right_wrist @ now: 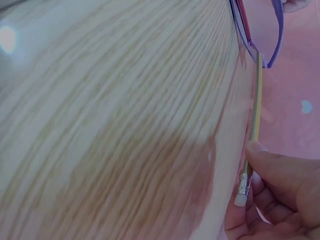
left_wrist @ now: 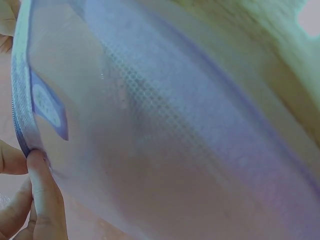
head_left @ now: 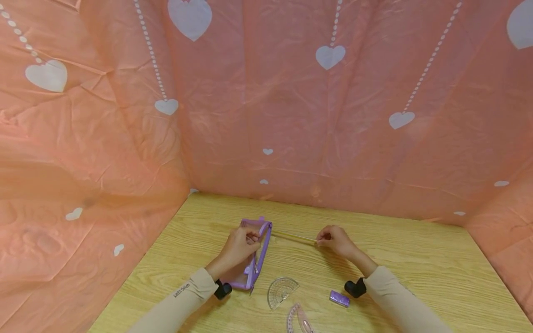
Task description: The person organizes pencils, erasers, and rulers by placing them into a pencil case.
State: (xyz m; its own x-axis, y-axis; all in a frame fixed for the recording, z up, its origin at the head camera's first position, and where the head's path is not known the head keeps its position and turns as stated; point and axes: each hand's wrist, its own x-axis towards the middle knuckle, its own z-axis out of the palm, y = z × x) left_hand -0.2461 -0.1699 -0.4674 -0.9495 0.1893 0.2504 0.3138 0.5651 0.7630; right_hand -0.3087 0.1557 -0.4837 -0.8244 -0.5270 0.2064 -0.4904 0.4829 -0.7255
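Observation:
A purple mesh pencil case with a zip lies tilted at the left of the table, its mouth gaping toward the right. My left hand pinches the case's zipped edge; in the left wrist view the thumb and a finger meet on the zip tape. My right hand pinches a yellow pencil close to its white eraser. The pencil's far end reaches the corner of the case's mouth; the right wrist view cannot settle how deep its tip sits.
On the wooden table, a clear protractor lies right of the case. Nearer me is a pinkish curved-scale tool, partly cut off by the frame. A small purple block lies by my right wrist. Orange heart-printed sheeting surrounds the table.

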